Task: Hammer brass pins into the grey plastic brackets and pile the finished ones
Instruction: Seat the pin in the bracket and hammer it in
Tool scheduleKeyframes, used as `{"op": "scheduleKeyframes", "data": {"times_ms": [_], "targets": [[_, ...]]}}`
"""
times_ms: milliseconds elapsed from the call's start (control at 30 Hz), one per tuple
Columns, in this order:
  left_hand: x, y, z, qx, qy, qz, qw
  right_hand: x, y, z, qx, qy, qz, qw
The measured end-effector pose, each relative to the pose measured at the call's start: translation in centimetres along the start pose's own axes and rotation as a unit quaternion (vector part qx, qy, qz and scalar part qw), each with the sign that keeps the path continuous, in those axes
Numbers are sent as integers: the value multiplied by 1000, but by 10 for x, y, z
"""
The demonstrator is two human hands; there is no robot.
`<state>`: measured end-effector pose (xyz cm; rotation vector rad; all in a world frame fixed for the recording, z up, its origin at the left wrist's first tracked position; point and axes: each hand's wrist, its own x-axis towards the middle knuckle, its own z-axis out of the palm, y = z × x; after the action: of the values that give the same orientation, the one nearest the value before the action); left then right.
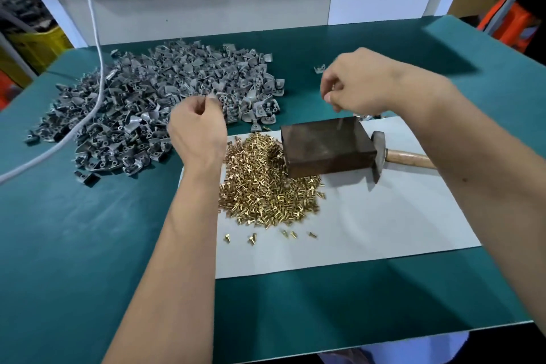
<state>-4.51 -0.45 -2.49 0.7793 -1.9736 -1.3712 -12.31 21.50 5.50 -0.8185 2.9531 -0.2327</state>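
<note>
The left hand (196, 127) is hovering at the near edge of the big heap of grey plastic brackets (153, 100), which is lying toward the back left corner of the green worktop (88, 230). Its fingers are curled in, and the fingertips seem to be pinching something small and grey, maybe one bracket, but it is too small to tell for sure.

The right hand (354, 83) is hanging in the air above the back of the dark metal block (326, 146). Its fingers are curled too, with thumb and finger pressed together. If it is pinching something, it is too tiny to see.

The pile of brass pins (266, 183) is sitting on the white sheet (384, 224) near the middle of the worktop, touching the block. The hammer (384, 154) is lying just right of the block, not held. One bracket (319, 69) is lying alone toward the back, and a few more are peeking out behind the block under the right hand.

The step now looks like picking up a bracket. To do it well, the person should take only one, turn it so its hole is facing up, and lay it flat on the block. The pin should be standing straight before the hammer is hitting it, and fingers should be staying clear.

A white cord (97, 80) is draping over the bracket heap.
</note>
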Motion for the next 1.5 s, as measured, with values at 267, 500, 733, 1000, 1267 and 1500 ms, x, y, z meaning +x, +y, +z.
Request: {"op": "scheduleKeyframes", "data": {"times_ms": [267, 500, 733, 1000, 1267, 1500], "targets": [[5, -13, 1, 132, -152, 156, 967, 46, -65, 33, -16, -47, -30, 998], [11, -19, 10, 281, -191, 295, 893, 69, -78, 54, -5, -15, 25, 1000], [14, -24, 4, 315, -149, 267, 898, 68, -94, 55, -18, -23, 9, 1000], [16, -27, 0, 279, -96, 179, 938, 64, -102, 59, -112, -39, -35, 992], [17, -22, -5, 229, -124, 132, 956, 44, -99, 21, -41, -181, -155, 970], [20, -26, -7, 188, -136, 118, 965, 52, -96, 27, -6, -60, -124, 990]]}}
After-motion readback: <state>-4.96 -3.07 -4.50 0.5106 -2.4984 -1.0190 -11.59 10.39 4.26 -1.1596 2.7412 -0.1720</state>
